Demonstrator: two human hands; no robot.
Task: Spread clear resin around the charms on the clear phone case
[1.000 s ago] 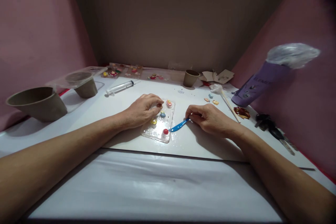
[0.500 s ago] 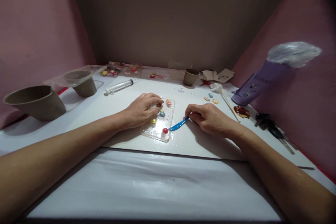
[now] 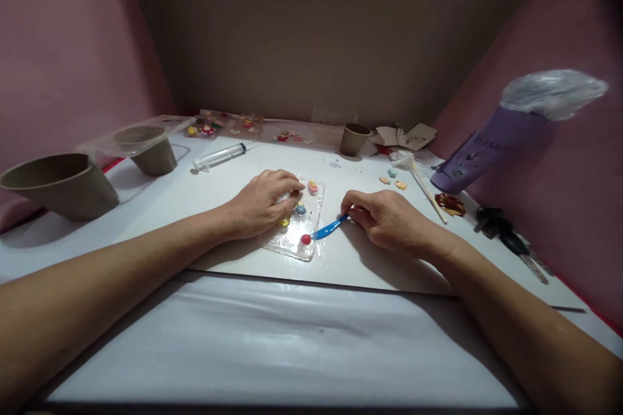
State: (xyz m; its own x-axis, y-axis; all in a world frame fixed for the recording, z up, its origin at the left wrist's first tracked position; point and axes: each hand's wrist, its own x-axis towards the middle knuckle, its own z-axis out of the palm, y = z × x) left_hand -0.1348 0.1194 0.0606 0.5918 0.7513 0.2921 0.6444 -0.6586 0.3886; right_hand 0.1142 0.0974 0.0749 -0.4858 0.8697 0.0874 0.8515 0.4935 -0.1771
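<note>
A clear glossy rectangular slab [image 3: 292, 243] lies on the white board, dotted with small coloured charms, among them a red round one [image 3: 305, 239] near its front edge. My left hand [image 3: 260, 202] rests on the slab's left side, fingertips pressing near a small brown charm. My right hand [image 3: 389, 220] pinches the handle of a small blue plastic spatula [image 3: 327, 229], whose tip reaches the slab's right edge beside the red charm.
Two brown paper bowls [image 3: 58, 181] and a clear lidded tray [image 3: 146, 136] stand at the left, a syringe [image 3: 219, 155] behind. A small paper cup [image 3: 354, 139], loose charms [image 3: 394, 179], a wooden stick [image 3: 428, 193], a purple tube [image 3: 487, 146] and black scissors [image 3: 506, 240] sit at the right.
The spatula tip has slid slightly toward the red charm at the slab's edge. The view has shifted a little; both hands stay in place.
</note>
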